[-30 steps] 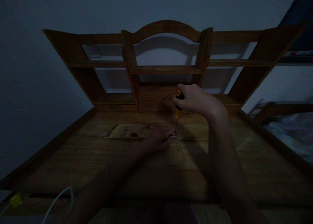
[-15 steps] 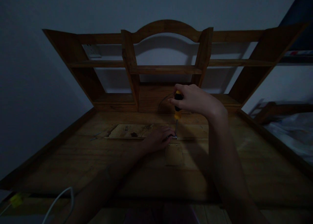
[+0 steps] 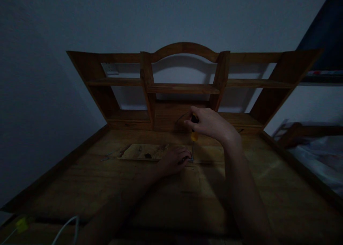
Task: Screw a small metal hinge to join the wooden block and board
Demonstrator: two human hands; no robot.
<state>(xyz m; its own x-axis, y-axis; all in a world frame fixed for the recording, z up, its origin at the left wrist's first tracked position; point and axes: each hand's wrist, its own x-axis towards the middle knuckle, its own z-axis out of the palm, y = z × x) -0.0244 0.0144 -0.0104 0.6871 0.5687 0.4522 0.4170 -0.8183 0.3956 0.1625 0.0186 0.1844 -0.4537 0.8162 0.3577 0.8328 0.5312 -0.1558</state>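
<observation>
On the wooden desk [image 3: 80, 188], in dim light, the right hand [image 3: 211, 124] is closed around the black and yellow handle of a screwdriver [image 3: 193, 132], which stands nearly upright with its thin metal shaft running down to the desk surface. At the foot of that shaft sits a small metal fitting [image 3: 190, 160], too small and too dark to make out in detail, and the screwdriver's tip meets it. The left hand [image 3: 174, 160] lies low on the desk just left of the fitting, fingers curled toward it and touching or nearly touching it; whether they pinch the fitting cannot be told. Under and behind the left hand, flat on the desk, lies a paler wooden board [image 3: 144, 152], running left from the screwdriver. Left of the board, a couple of small thin metal pieces [image 3: 107, 155] rest on the desk. Behind the screwdriver, at the back of the desk, rises a wooden shelf unit [image 3: 184, 88] with an arched top, set against a pale wall. At the near left corner of the desk, a white cable [image 3: 66, 227] curves up, with a small yellow tag [image 3: 21, 224] just left of it.
</observation>
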